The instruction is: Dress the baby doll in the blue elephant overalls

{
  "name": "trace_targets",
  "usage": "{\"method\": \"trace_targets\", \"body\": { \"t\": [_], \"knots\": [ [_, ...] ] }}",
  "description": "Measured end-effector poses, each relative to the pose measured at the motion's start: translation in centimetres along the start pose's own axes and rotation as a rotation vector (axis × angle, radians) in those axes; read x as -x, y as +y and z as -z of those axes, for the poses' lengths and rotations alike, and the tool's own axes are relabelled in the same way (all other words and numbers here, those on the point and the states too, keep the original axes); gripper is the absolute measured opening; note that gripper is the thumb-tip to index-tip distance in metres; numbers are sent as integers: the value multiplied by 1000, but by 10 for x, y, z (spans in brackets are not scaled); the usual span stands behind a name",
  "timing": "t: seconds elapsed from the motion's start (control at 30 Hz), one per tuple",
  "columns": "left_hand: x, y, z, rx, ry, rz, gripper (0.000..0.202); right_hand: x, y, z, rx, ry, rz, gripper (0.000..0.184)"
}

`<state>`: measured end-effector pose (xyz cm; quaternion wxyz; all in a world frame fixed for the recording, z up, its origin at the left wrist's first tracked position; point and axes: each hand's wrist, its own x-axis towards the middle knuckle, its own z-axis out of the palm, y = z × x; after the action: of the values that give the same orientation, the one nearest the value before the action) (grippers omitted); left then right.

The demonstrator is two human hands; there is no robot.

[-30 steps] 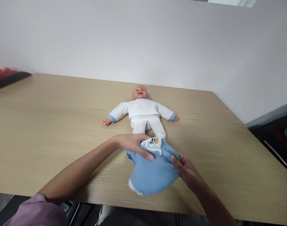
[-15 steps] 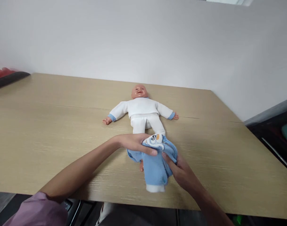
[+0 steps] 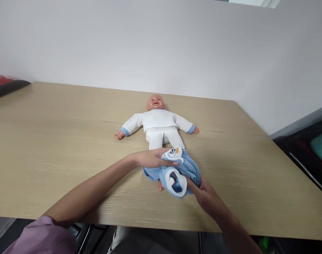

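A baby doll (image 3: 159, 124) in a white top and white trousers lies on its back on the wooden table (image 3: 57, 141), head toward the wall. Bunched over its lower legs is a pair of light blue trousers (image 3: 176, 171) with a white cartoon patch. My left hand (image 3: 152, 158) is closed on the upper edge of the blue trousers beside the patch. My right hand (image 3: 200, 188) grips the gathered leg end, whose white-edged opening faces me. One bare doll foot (image 3: 159, 186) pokes out under the blue cloth.
A white wall stands behind the table. A dark tray edge with something red (image 3: 4, 86) sits at the far left. At the right a dark shelf holds a teal object (image 3: 321, 146). The table's front edge runs just below my arms.
The blue trouser leg, hanging long toward me before, is now gathered up into a bunch by my right hand, showing its opening. My left hand stays holding the top edge.
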<state>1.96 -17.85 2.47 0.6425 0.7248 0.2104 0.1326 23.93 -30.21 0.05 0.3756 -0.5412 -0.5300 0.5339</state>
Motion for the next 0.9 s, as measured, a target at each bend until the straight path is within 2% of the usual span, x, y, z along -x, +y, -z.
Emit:
{"method": "trace_targets", "body": {
  "t": [0.17,0.27,0.33,0.4,0.53,0.63,0.77,0.9],
  "knots": [
    [4,7,-10,28,-135,71,48,7,9,-10,-29,157,-93,63],
    [4,9,-13,25,-208,29,54,16,12,-14,-53,145,-71,62],
    [3,8,-13,-36,-180,-3,54,21,13,-17,-50,132,-55,65],
    [3,6,-15,-126,-129,-14,54,24,15,-21,-11,183,-53,64],
    [1,3,-28,-411,94,9,40,27,20,-26,199,430,-11,41],
    [-3,1,-45,-723,240,117,38,27,23,-30,447,561,-44,33],
    [-11,1,-59,-991,216,265,43,29,27,-36,702,592,-105,37],
    [-13,0,-64,-1064,200,259,42,28,33,-38,759,560,-37,37]
  ]
}}
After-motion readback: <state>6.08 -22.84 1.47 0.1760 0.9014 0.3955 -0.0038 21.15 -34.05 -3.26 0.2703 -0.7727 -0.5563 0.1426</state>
